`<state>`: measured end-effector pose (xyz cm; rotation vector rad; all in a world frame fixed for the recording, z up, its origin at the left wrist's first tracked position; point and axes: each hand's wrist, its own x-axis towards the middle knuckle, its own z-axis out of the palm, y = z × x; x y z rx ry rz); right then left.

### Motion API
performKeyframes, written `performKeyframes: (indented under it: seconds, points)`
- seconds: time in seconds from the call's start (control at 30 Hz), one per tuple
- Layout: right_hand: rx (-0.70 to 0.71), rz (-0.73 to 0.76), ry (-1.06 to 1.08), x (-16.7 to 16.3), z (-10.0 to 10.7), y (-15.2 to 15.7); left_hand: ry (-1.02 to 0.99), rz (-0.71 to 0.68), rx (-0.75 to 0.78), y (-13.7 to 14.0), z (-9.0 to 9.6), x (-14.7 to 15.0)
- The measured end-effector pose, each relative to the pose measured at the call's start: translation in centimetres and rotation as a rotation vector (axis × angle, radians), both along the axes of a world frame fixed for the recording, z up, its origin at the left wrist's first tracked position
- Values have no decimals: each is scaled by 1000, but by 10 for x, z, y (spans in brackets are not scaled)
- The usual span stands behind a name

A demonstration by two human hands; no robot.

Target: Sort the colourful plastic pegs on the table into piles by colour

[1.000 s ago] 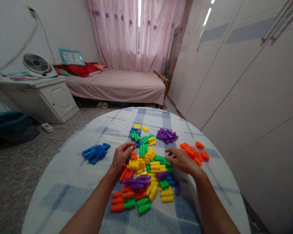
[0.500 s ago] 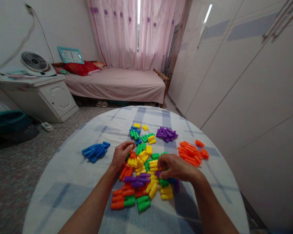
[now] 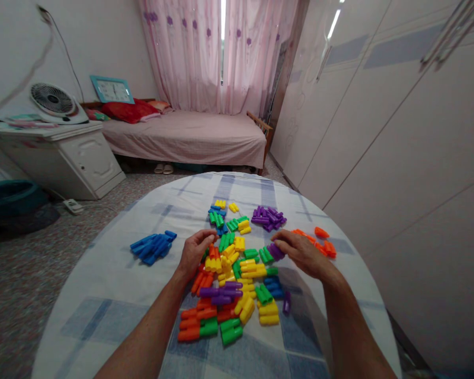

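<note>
A heap of plastic bullet-shaped building blocks in yellow, green, orange, purple and blue lies between my hands, with yellow blocks [image 3: 254, 270] in its middle. At the heap's left edge rests my left hand [image 3: 194, 255], its fingers loosely bent and apart, beside an orange-and-yellow cluster [image 3: 213, 259]. It grips nothing that I can see. My right hand [image 3: 300, 251] is at the heap's right side, thumb and fingers closed on a purple block [image 3: 276, 251]. A green block [image 3: 266, 255] touches the purple one; whether they are joined, I cannot tell.
Sorted piles lie around the heap: blue blocks [image 3: 153, 247] at left, purple blocks [image 3: 268, 217] behind, orange blocks [image 3: 327, 248] at right, partly hidden by my right hand. A checked cloth [image 3: 102, 316] covers the round table. Beyond stand a bed [image 3: 189, 134] and a wardrobe [image 3: 398, 158].
My right hand has moved up and to the right with the purple block, uncovering blue and green blocks beneath where it was. My left hand has stayed in place.
</note>
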<state>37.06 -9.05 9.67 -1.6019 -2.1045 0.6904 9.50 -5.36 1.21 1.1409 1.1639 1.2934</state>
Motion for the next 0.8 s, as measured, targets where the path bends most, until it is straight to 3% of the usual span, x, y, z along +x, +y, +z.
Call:
performKeyframes:
  seconds: [0.17,0.33,0.57,0.8]
  points:
    - [199,-413,-101,41,-13,14,2,3,-12,0,1,0]
    - [259,-689,-212,80,-32,20,3,2,-22,0,0,0]
    - [177,-775,-270,102,-56,25,2,-7,-14,1,-2,0]
    - [150,-761,-293,98,-56,24,2,2,-19,0,-1,0]
